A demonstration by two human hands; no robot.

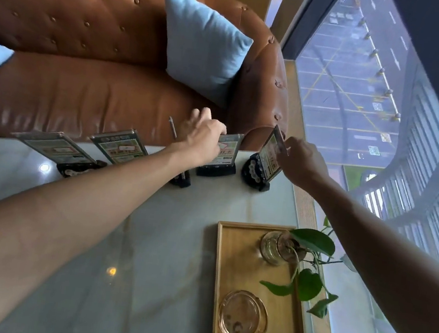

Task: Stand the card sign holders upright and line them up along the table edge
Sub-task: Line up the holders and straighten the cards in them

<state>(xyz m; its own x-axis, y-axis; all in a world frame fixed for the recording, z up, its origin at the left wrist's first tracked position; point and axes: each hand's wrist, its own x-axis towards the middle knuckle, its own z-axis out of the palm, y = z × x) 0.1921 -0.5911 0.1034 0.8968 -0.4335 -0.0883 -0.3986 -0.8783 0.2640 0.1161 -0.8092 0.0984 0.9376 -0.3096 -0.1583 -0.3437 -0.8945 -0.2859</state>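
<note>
Several clear card sign holders on black bases stand along the far edge of the pale table (148,240). The leftmost holder (57,148) and the second holder (120,145) stand free. My left hand (202,139) grips the top of the third holder (227,153); a thin edge-on holder (173,127) rises just left of that hand, its base (182,181) under my wrist. My right hand (300,162) pinches the upper edge of the rightmost holder (266,158), which is turned at an angle near the table's right corner.
A brown leather sofa (90,39) with a light blue cushion (202,45) sits behind the table. A wooden tray (246,255) at the near right holds a glass jar with a leafy plant (277,246) and an amber glass ashtray (242,318). A window runs along the right.
</note>
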